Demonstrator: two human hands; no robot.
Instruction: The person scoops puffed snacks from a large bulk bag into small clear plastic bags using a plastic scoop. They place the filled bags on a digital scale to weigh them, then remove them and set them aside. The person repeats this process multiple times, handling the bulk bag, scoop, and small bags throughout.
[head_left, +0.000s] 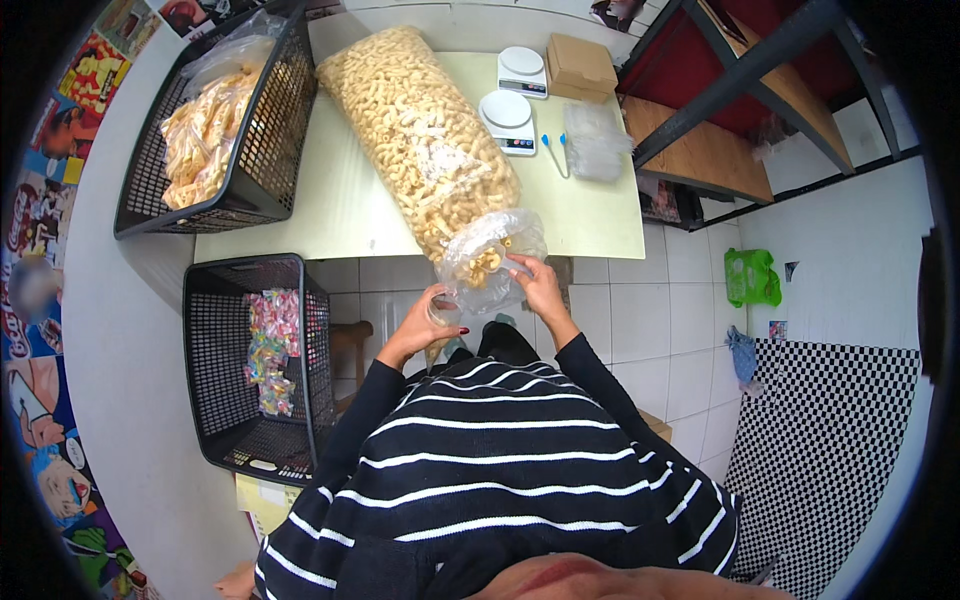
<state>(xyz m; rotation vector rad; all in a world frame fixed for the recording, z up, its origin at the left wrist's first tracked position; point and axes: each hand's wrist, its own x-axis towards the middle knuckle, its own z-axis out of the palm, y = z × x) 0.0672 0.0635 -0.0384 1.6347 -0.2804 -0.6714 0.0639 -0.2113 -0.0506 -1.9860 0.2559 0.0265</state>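
Observation:
A big clear plastic bag of macaroni-shaped snacks (427, 135) lies slantwise on the table, its open mouth (517, 225) hanging over the front edge. My right hand (540, 289) grips a translucent scoop (511, 264) at that mouth, with several snack pieces in front of it. To the left, my left hand (420, 330) holds a small clear plastic bag (442, 309) by its rounded open top. The lower end of this small bag hangs below my fingers and looks partly filled. My left hand is just below the big bag's mouth.
Two white kitchen scales (505, 109), a cardboard box (581, 66), blue-tipped tongs (555, 156) and a stack of clear bags (596, 142) occupy the table's right. Black baskets hold filled bags (210, 135) and wrapped sweets (271, 349). A metal-framed shelf (697, 150) stands right. Another hand (236, 581) shows lower left.

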